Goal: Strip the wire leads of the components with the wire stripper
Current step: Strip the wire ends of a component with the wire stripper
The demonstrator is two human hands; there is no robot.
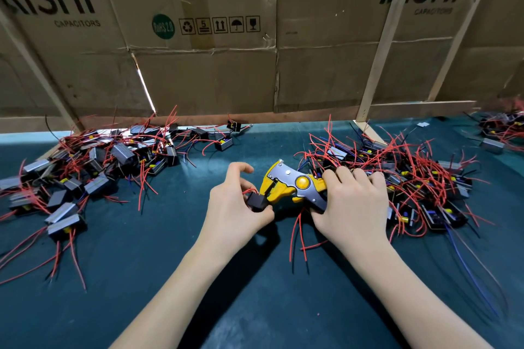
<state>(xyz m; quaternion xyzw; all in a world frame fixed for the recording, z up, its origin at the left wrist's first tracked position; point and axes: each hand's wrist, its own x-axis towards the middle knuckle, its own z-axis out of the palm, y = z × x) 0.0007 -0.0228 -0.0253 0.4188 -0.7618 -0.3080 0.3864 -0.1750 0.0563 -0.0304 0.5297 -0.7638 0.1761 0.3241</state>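
A yellow and grey wire stripper (295, 183) lies across the middle of the green mat, jaws pointing left. My right hand (350, 201) grips its handles. My left hand (235, 202) pinches a small black component (256, 201) right at the jaws. A short red lead (249, 191) curls from the component toward the jaws. Whether the jaws bite the lead is hidden by my fingers.
A pile of black components with red leads (85, 176) covers the left of the green mat (158, 249). A second pile (411, 178) lies right behind my right hand. Cardboard boxes (212, 37) and wooden slats (377, 54) wall off the back.
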